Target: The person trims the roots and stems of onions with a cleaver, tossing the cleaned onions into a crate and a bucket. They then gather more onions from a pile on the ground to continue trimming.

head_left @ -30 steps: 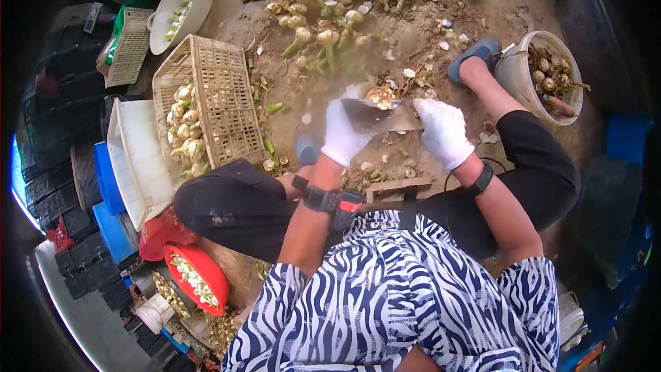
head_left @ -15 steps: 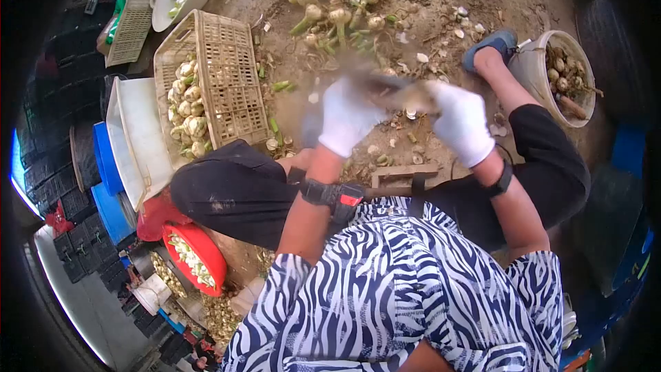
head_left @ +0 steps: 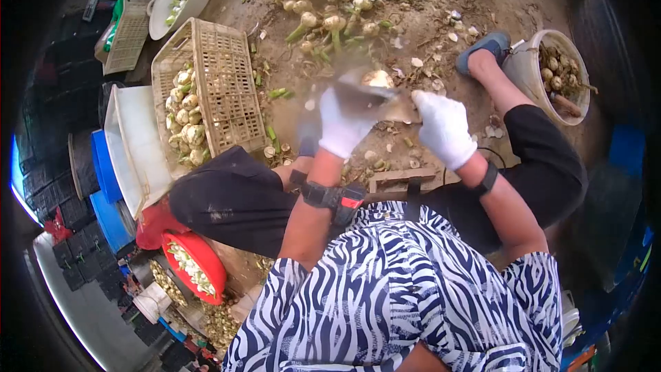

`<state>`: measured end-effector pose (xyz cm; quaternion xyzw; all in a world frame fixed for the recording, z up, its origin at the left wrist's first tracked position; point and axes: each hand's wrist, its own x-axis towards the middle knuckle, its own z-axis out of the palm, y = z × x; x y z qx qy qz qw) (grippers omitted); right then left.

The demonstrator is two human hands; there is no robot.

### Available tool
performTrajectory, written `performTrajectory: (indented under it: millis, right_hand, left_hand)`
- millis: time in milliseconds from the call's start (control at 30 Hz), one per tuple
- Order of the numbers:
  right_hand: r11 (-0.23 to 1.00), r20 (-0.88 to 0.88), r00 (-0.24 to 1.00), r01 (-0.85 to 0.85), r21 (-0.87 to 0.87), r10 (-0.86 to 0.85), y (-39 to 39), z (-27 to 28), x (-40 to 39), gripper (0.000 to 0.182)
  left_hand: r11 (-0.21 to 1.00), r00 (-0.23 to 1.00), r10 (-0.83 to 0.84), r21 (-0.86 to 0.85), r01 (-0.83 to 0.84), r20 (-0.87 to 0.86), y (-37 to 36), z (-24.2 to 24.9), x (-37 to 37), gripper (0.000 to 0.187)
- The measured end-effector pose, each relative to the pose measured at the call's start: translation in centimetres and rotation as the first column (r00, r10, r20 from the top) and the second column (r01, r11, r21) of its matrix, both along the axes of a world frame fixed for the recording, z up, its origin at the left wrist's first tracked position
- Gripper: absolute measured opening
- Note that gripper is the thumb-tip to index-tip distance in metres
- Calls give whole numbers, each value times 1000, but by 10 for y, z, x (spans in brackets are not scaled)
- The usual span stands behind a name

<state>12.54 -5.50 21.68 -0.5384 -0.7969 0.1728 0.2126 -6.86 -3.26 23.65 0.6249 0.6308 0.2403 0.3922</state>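
Observation:
White gloves cover both hands. My left hand [head_left: 340,122] is closed and blurred at the fingertips, at a pale garlic bulb [head_left: 378,79]; the exact hold is hidden. The bulb looks larger than those on the ground, so it is raised off the floor. A knife [head_left: 401,108], its blade smeared by motion, spans the space between the hands. My right hand [head_left: 445,128] grips its right end with fingers closed. The dark blur of the blade covers part of the left fingers.
Garlic bulbs with stems [head_left: 334,24] lie on the dirt floor ahead. At left a plastic crate [head_left: 231,89] holds trimmed bulbs, beside a white tub [head_left: 141,145] and a red basin [head_left: 213,265]. A white bucket [head_left: 520,69] with bulbs stands right, near my foot [head_left: 485,52].
The right hand has moved slightly left and down. A pale garlic bulb now shows above the knife, where only blur was visible before.

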Motion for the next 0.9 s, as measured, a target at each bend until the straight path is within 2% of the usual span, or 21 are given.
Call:
performTrajectory:
  millis: [33, 67, 100, 133, 200, 233, 267, 300, 333, 367, 400, 467, 500, 533, 600, 633, 667, 767, 800, 867, 900]
  right_hand:
    - [997, 27, 997, 73, 36, -74, 5, -26, 10, 14]
    - [984, 138, 975, 179, -19, -175, 18, -45, 27, 14]
    - [971, 201, 955, 233, -51, -218, 27, -62, 46, 13]
    - [956, 266, 930, 283, -81, -253, 33, -59, 51, 13]
    - [955, 263, 930, 287, -74, -259, 32, -42, 47, 14]
    - [977, 102, 973, 212, -38, -207, 25, -29, 35, 16]
    - [987, -67, 986, 156, 25, -154, 24, -14, 22, 18]
    - [997, -195, 979, 68, 43, -58, 14, 6, 10, 21]
    - [999, -151, 988, 17, 30, -12, 6, 15, -1, 19]
    - [1000, -79, 997, -1, -12, 0, 4, 7, -2, 18]
    - [998, -8, 1000, -12, -57, 11, 4, -7, -3, 17]
    - [976, 148, 978, 168, -136, -148, 25, -46, 25, 13]
    - [957, 257, 943, 254, -140, -212, 35, -45, 32, 12]
    - [940, 261, 929, 306, -150, -261, 37, -43, 37, 9]
    - [966, 51, 966, 256, -47, -253, 32, -21, 26, 11]
    - [984, -4, 989, 147, -102, -148, 26, -12, 18, 16]
    - [998, -137, 989, 50, -33, -54, 16, 10, 2, 21]
    - [999, -128, 991, -35, -34, 31, -2, 15, -15, 18]
    - [996, -45, 997, 55, -70, -58, 4, 0, -9, 17]
    - [972, 159, 972, 193, -134, -172, 26, -39, 19, 13]
    - [958, 219, 953, 245, -152, -209, 32, -38, 27, 12]
  left_hand:
    - [987, 995, -9, 161, 26, -101, -3, 6, 2, 58]
    - [943, 980, 6, 326, 61, -200, -3, 11, 2, 61]
    - [902, 984, 12, 427, 66, -178, -6, 10, -2, 60]
    - [900, 985, 12, 431, 66, -175, -4, 14, -3, 60]
    - [934, 984, 51, 356, 13, -169, -4, 19, -3, 58]
    - [972, 996, 71, 229, -56, -57, -1, 5, -10, 54]
    - [968, 995, 75, 244, -57, -65, 4, -2, -17, 54]
    - [977, 991, -35, 205, 61, -126, 8, -9, -21, 53]
    - [974, 973, -151, 144, 177, -177, 4, -22, -23, 53]
    - [980, 977, -5, 194, -37, 211, -6, -51, -22, 52]
    - [983, 977, -19, 183, -20, 211, -8, -38, -16, 52]
    - [949, 999, 8, 315, 8, -52, -5, 10, -4, 52]
    - [919, 993, 12, 393, 37, -120, -6, 14, -5, 53]
    - [921, 993, 14, 388, 31, -114, -7, 17, -7, 53]
    - [962, 991, 38, 275, -2, -125, -1, 20, -8, 56]
    - [963, 992, 20, 267, 15, -128, 1, 14, -10, 51]
    - [961, 991, 21, 278, 18, -135, 4, 0, -13, 51]
    - [952, 942, 10, 285, -111, 335, -11, -60, -17, 38]
    - [938, 921, -186, 218, 271, -343, 2, -21, -20, 40]
    - [889, 995, 24, 458, 24, -99, -5, 14, -2, 37]
    - [888, 995, 19, 460, 28, -96, -4, 15, -4, 37]
